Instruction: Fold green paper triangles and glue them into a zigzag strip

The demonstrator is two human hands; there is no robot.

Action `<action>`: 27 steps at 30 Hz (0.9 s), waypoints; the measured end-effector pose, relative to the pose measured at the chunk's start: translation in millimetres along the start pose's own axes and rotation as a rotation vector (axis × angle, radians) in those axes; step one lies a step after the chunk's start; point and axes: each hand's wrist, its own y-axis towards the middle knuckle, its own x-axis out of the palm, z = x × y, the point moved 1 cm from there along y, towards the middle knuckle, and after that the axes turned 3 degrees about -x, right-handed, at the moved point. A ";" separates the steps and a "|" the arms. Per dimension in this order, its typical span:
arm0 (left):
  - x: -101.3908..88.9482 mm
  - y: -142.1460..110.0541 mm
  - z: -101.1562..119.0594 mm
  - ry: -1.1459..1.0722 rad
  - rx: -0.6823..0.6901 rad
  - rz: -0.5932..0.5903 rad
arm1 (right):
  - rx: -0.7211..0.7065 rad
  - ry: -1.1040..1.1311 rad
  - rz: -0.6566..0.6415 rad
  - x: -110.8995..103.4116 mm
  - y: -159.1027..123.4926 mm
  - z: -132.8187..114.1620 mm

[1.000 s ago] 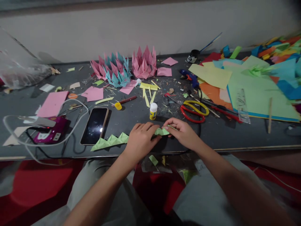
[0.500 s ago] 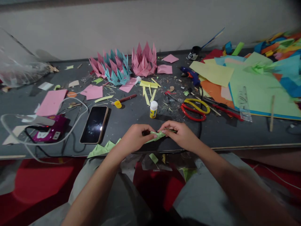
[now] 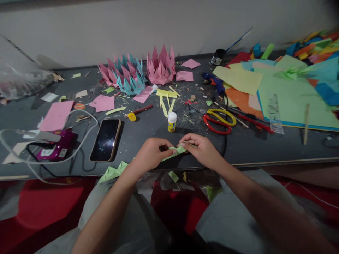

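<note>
Both hands pinch a light green folded paper strip (image 3: pixel 177 151) above the table's front edge. My left hand (image 3: pixel 152 155) has thumb and fingers closed on it from the left. On the other end, my right hand (image 3: pixel 200 148) grips the paper between thumb and fingertips; part of the fold is hidden behind the fingers. More green folded paper points (image 3: pixel 113 171) show beyond my left forearm, at the table edge. Just ahead of the hands a capped glue stick (image 3: pixel 172 122) stands upright. Its loose yellow cap-like piece cannot be told for sure.
Pink and blue folded paper crowns (image 3: pixel 130 83) stand at the back. A phone (image 3: pixel 106 140) and a purple power adapter (image 3: pixel 57 145) lie left. Scissors (image 3: pixel 218 129), a glue gun (image 3: pixel 215 82), a ruler (image 3: pixel 275 114) and paper sheets (image 3: pixel 296 95) lie right. Scraps are scattered about.
My right fingers have shifted slightly on the green paper, now more spread over its right end. The view has moved a little; the things on the table stay put.
</note>
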 end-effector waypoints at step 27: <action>1.9 -3.4 1.6 0.091 0.078 -0.108 | 0.075 -0.137 -0.295 -11.9 -6.2 -16.0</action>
